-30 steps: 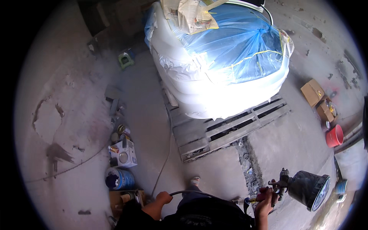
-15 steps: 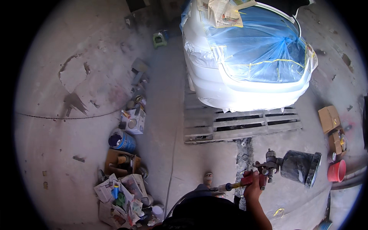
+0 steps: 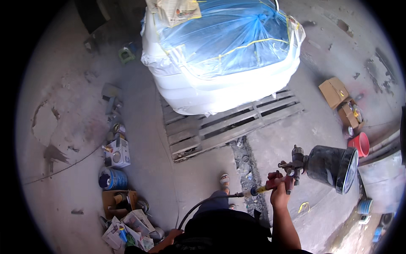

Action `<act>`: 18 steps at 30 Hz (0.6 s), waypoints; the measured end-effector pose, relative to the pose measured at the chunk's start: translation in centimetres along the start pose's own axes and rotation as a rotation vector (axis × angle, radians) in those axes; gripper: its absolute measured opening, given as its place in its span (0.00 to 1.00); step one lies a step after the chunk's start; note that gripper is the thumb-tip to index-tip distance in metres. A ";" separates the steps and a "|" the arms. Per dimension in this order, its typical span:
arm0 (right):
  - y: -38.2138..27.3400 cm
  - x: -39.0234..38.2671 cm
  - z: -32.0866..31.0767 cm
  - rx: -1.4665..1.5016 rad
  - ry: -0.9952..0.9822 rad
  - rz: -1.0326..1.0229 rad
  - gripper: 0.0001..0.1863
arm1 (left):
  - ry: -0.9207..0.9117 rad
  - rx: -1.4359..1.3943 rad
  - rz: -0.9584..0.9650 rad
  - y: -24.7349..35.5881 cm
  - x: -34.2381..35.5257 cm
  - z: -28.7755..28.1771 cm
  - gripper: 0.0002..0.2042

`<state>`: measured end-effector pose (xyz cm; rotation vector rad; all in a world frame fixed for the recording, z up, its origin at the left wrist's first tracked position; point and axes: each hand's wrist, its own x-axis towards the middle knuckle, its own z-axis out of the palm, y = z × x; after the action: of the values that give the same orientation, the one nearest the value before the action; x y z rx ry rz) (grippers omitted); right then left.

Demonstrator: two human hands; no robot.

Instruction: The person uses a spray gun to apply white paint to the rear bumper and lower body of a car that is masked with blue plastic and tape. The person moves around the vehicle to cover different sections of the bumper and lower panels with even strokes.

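My right hand (image 3: pixel 279 192) grips a spray gun (image 3: pixel 298 167) by its red handle, with a large dark cup (image 3: pixel 330 169) lying sideways at its top. A black hose (image 3: pixel 203 202) runs from the gun's fitting toward my left hand (image 3: pixel 173 235), which is closed round it low in the view, partly cut off by my dark clothing. Ahead of me is a white vehicle rear (image 3: pixel 220 95), its upper part covered with blue plastic sheeting (image 3: pixel 237 51), yellow tape and newspaper (image 3: pixel 177 10).
A slatted grating (image 3: pixel 228 131) lies under the vehicle, with a rubble-filled channel (image 3: pixel 245 169) running toward me. Along the left wall are cans, a blue bucket (image 3: pixel 113 180), boxes and papers (image 3: pixel 131 230). Cardboard boxes (image 3: pixel 334 93) and a red bucket (image 3: pixel 359 144) stand at right.
My right hand has raised the spray gun higher in the view. My left hand has dropped lower. My head's view has shifted, swinging right and then back left.
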<state>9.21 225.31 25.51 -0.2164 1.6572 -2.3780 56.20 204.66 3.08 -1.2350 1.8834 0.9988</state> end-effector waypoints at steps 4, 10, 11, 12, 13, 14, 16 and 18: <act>-1.5 5.3 -1.0 -0.225 0.014 -0.101 0.03 | 0.055 -0.079 -0.050 6.5 4.5 -2.6 0.15; -1.5 14.6 0.2 -0.424 0.091 -0.143 0.14 | 0.082 -0.218 -0.056 15.8 10.2 -6.1 0.17; -1.3 16.2 0.5 -0.422 0.096 -0.120 0.19 | 0.090 -0.226 -0.047 15.7 11.8 -6.5 0.17; -1.3 17.9 0.7 -0.426 0.102 -0.102 0.25 | 0.094 -0.238 -0.032 16.6 13.2 -6.9 0.17; -1.4 19.6 1.7 -0.423 0.166 -0.133 0.22 | 0.080 -0.262 -0.054 17.4 14.4 -7.2 0.17; -1.3 21.4 1.9 -0.430 0.182 -0.106 0.21 | 0.071 -0.238 -0.036 18.2 15.5 -7.6 0.18; -1.3 24.7 2.0 -0.452 0.224 -0.050 0.20 | 0.041 -0.184 0.002 21.7 16.8 -9.0 0.18; -1.4 27.9 2.7 -0.513 0.223 -0.030 0.18 | 0.018 -0.204 0.011 24.2 17.8 -9.1 0.19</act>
<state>-17.11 215.72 27.38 -0.0603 2.3630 -2.0090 26.56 195.45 -1.74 -1.3539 1.8390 1.2141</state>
